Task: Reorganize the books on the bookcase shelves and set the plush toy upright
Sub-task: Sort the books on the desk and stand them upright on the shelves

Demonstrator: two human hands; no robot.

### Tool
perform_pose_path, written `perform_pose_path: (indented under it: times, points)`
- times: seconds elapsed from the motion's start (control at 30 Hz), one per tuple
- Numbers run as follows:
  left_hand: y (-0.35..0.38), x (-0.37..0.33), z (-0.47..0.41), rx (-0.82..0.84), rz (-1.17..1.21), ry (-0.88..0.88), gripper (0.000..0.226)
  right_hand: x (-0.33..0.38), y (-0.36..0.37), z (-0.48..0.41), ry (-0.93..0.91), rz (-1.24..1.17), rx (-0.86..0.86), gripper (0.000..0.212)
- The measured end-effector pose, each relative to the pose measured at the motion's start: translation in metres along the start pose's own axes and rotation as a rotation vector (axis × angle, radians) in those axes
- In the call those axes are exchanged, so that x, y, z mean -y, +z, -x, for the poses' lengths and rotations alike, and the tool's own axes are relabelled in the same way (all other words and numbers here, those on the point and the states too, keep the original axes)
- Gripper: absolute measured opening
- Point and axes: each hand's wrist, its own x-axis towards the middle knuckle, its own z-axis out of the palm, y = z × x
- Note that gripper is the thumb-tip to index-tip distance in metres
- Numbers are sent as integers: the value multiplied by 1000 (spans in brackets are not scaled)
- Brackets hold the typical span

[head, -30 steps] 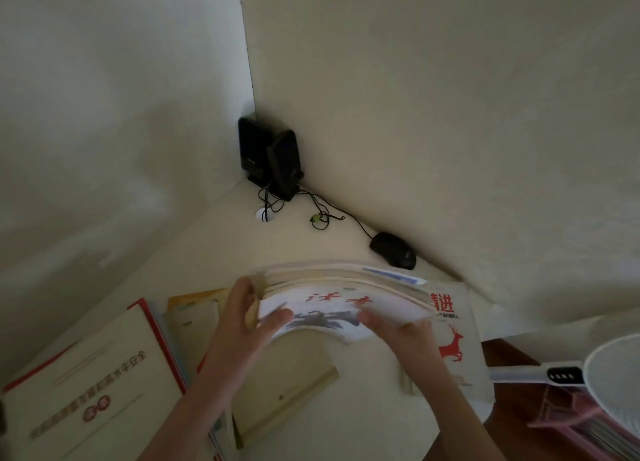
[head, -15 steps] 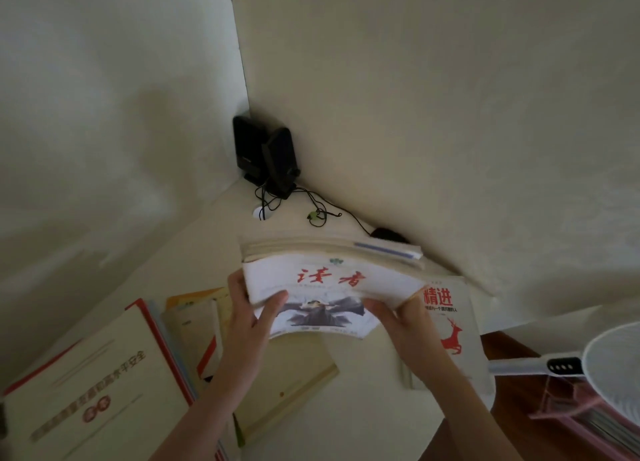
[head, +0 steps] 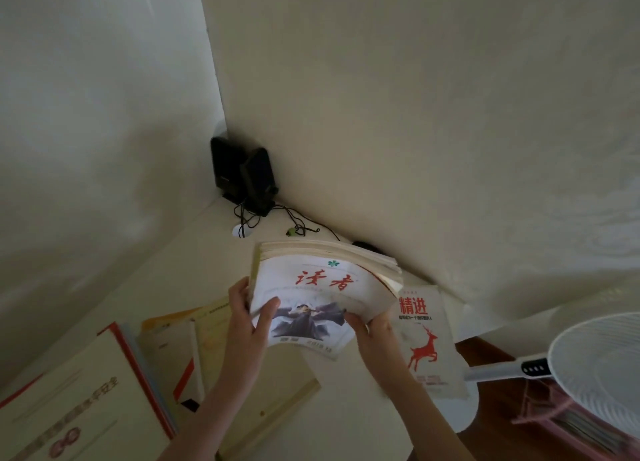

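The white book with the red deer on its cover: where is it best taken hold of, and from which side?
Probably its right edge, from the right. The white book with the red deer lies flat on the cream desk, and that edge sits by the desk's rim, uncovered. Its left side is hidden by the right hand and the stack of magazines.

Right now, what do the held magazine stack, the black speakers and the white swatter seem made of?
The magazine stack: paper with a soft printed cover; it bows and shows page edges. The speakers: probably matte black plastic, dull with no glare. The swatter: seemingly white plastic with fine ringed mesh, though blurred.
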Motion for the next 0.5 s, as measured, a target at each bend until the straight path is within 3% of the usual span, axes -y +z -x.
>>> perform_pose_path:
  times: [0.17, 0.27, 0.37, 0.5]
  points:
    - [3, -4, 2, -74, 29, 41, 38, 1, 1, 5, -8, 44, -44, 81]
    - [-3, -1, 2, -9, 36, 40, 39, -10, 4, 10, -19, 92, -55, 99]
    - [-5, 3, -2, 49, -8, 48, 42, -6, 7, 16, -118, 108, -9, 80]
    - [-11, 14, -6, 108, -80, 79, 64, 9, 7, 18, -83, -59, 51, 80]
